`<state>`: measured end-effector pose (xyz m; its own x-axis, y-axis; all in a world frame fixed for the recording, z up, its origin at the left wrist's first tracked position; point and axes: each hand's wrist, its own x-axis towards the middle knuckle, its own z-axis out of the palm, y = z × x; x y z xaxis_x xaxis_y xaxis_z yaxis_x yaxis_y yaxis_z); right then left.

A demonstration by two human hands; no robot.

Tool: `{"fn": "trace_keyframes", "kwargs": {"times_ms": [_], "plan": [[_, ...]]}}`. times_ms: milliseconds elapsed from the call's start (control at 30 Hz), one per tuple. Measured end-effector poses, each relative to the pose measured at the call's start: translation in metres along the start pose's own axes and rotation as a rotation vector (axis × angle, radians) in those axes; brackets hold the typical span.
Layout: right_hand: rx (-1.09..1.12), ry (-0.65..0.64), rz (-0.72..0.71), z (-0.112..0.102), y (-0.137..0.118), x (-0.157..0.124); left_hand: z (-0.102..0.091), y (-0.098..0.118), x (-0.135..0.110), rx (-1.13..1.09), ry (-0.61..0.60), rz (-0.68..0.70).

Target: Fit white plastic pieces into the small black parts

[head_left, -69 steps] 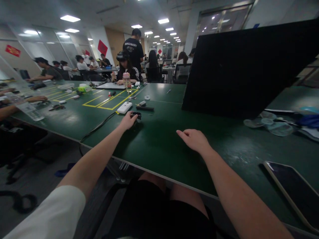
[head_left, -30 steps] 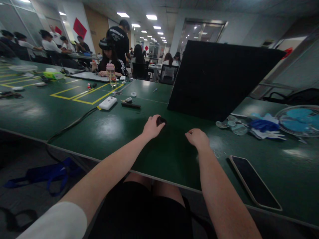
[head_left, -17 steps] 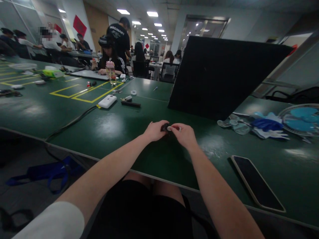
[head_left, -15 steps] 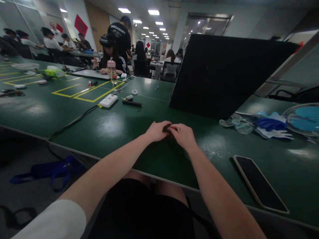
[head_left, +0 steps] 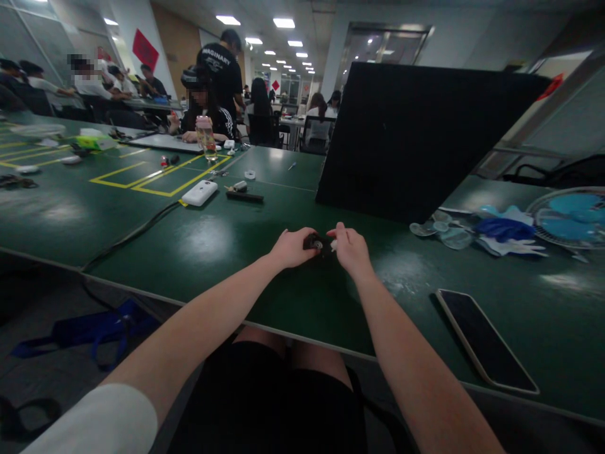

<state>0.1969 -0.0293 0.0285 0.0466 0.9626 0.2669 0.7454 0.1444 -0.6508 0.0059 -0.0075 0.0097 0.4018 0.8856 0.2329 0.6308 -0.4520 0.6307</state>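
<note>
My left hand (head_left: 293, 248) is closed around a small dark round part (head_left: 312, 242) that has a pale metallic ring or disc on its right face. The exact kind of this part cannot be made out. Just to its right, my right hand (head_left: 352, 251) pinches a small whitish piece (head_left: 333, 244) between thumb and fingers, a little apart from the dark part. Both hands are just above the green table (head_left: 293, 296), near its front edge.
A large black panel (head_left: 416, 139) stands tilted ahead. At right are a fan (head_left: 574, 214), gloves (head_left: 505, 230), clear fan blades (head_left: 444, 228) and a phone (head_left: 486, 340). At left lie a white box (head_left: 200, 193), a black bar (head_left: 244, 197) and a cable (head_left: 132, 233). People sit beyond.
My right hand has drawn away to the right from the dark part, opening a gap and uncovering its pale disc. My left hand keeps its hold. The view has shifted slightly.
</note>
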Motion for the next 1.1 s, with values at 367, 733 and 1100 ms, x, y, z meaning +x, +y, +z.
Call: {"fn": "trace_keyframes", "kwargs": {"times_ms": [367, 733, 1100], "plan": [[0.073, -0.019, 0.002, 0.008, -0.005, -0.002, -0.003, 0.002, 0.0, -0.037, -0.054, 0.052], [-0.137, -0.078, -0.115, 0.001, 0.001, -0.001, -0.001, -0.001, -0.001, -0.047, -0.044, 0.027], [-0.11, -0.188, -0.004, -0.001, -0.007, -0.005, 0.0, -0.004, -0.001, -0.02, -0.013, 0.061]]}}
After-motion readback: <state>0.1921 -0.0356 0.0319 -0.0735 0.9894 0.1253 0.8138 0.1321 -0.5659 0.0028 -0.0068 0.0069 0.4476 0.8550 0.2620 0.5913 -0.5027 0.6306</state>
